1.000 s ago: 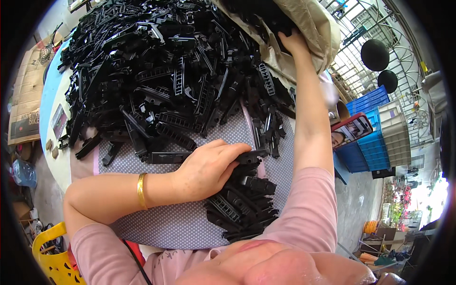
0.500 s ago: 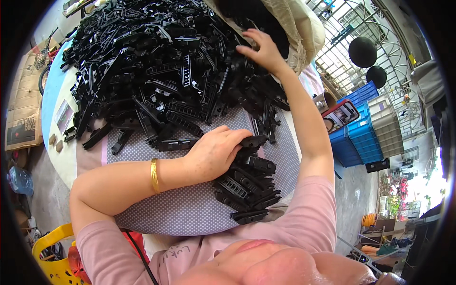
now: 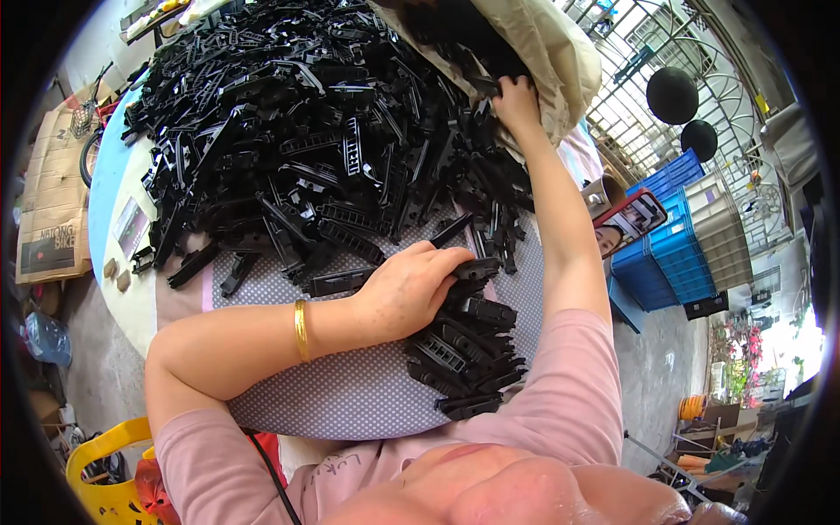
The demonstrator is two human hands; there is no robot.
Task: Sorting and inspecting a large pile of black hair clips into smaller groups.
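A big heap of long, narrow black plastic parts [image 3: 262,131], some with ladder-like slots, covers the far side of the round table [image 3: 350,398]. My left hand [image 3: 409,290] is closed round a black plastic part [image 3: 477,269] above a smaller stack of the same parts [image 3: 455,346] at the table's near edge. At the mouth of a cream cloth sack [image 3: 556,61] my right hand [image 3: 518,105] has its fingers curled down. Black parts lie beside those fingertips, and whatever they grip is hidden.
A phone [image 3: 632,223] leans at the table's right edge, near blue and grey crates [image 3: 674,262]. Left of the table stand a cardboard box [image 3: 52,210] and, lower down, a yellow basket [image 3: 96,472]. Two small stones [image 3: 115,273] lie on the table's left side.
My right hand has moved right, from over the heap to the sack's mouth, and its spread fingers have curled in. My left hand keeps its hold on the black part.
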